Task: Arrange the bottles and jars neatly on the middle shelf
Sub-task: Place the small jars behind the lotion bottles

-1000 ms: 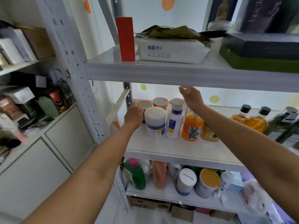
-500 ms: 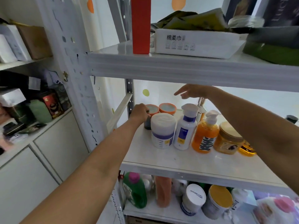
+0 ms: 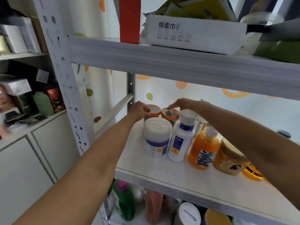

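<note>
A: Nearest, on the middle shelf?

B: Front row, left to right: white tub, white pump bottle, orange pump bottle, amber jar. All upright, packed side by side, close to touching.

A: And behind that row?

B: Two more at the back left corner, both upright, rims meeting: left orange-rimmed jar and right orange-rimmed jar. Bodies mostly hidden behind the tub and the white pump bottle.

A: Nearer hand for each?

B: Left hand for the left orange-rimmed jar, stretched in past the tub's left side. Right hand for the right orange-rimmed jar, coming in from the right, over the pump heads.

A: Fingers?

B: On the left hand, curled round the left edge of its jar's rim, thumb on top; a grip, by the look of it. On the right hand, nearly straight and close together, fingertips down at the far rim of its jar. Pressing or only touching, impossible to tell.

A: Next, then?

B: Probably squaring the pair up behind the front row. Worth minding the white pump head just under the right wrist, easy to knock.
</note>
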`<state>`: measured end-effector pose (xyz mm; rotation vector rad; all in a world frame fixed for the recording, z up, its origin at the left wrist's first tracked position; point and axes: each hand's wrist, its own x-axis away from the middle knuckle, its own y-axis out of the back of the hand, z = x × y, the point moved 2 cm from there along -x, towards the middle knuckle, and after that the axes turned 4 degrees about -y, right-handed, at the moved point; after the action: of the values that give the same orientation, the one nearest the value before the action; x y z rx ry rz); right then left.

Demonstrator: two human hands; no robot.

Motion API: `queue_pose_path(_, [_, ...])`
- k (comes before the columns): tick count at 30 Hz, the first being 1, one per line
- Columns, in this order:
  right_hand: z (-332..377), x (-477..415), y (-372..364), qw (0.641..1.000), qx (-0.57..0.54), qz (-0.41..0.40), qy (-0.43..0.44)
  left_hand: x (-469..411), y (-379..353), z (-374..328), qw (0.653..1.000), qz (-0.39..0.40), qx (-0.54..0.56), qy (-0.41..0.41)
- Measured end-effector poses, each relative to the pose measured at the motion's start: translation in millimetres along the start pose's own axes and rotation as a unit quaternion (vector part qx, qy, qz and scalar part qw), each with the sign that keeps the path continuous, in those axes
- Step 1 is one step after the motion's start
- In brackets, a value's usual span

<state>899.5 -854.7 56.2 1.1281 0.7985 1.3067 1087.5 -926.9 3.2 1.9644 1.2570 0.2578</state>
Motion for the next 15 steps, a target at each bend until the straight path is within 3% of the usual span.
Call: queue_pose_path(15, [-22,12,4,0.998,0.029,-0.011,-0.058,-9,-10,-27,0.997,0.057,-0.039,-0.035])
